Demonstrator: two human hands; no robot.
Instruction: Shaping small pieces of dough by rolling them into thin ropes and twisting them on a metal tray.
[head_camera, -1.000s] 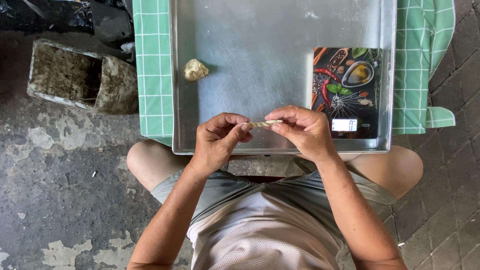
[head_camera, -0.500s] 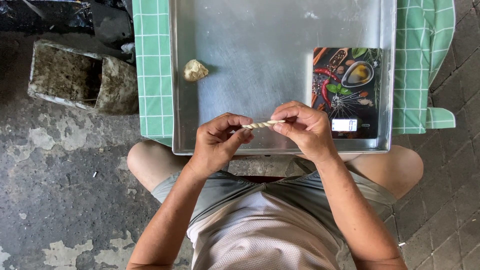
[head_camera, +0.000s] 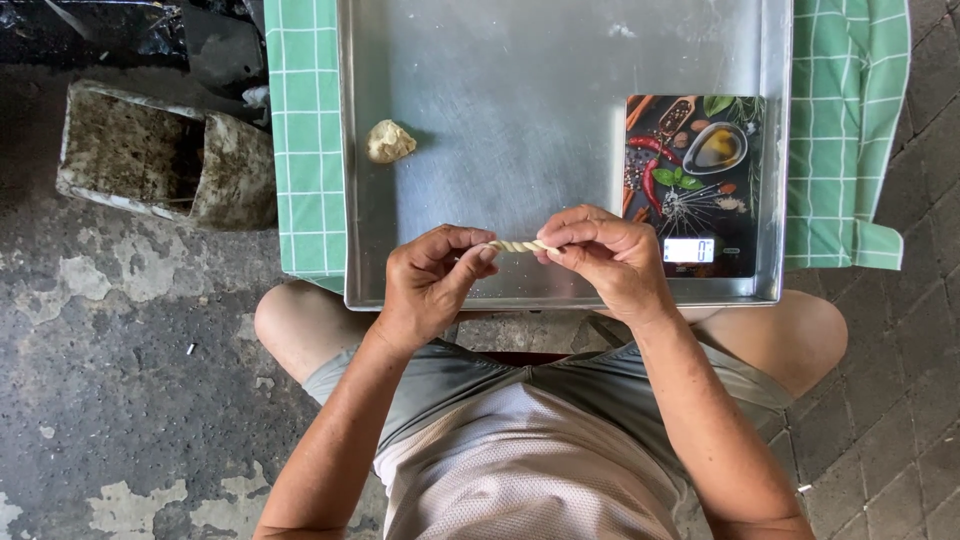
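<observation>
Pale dough, a short twisted strand (head_camera: 520, 246), hangs between both hands above the near edge of the metal tray (head_camera: 520, 60). Left hand (head_camera: 432, 283) and right hand (head_camera: 607, 258) each pinch one end in their fingers. Twisting looks to be the step in hand; finishing it calls for counter-turning the ends gently. A dough lump (head_camera: 389, 141) sits toward the tray's left edge, a kitchen scale (head_camera: 693, 185) at its right.

Most of the metal tray (head_camera: 520, 60) lies bare between dough lump (head_camera: 389, 141) and kitchen scale (head_camera: 695, 185).
</observation>
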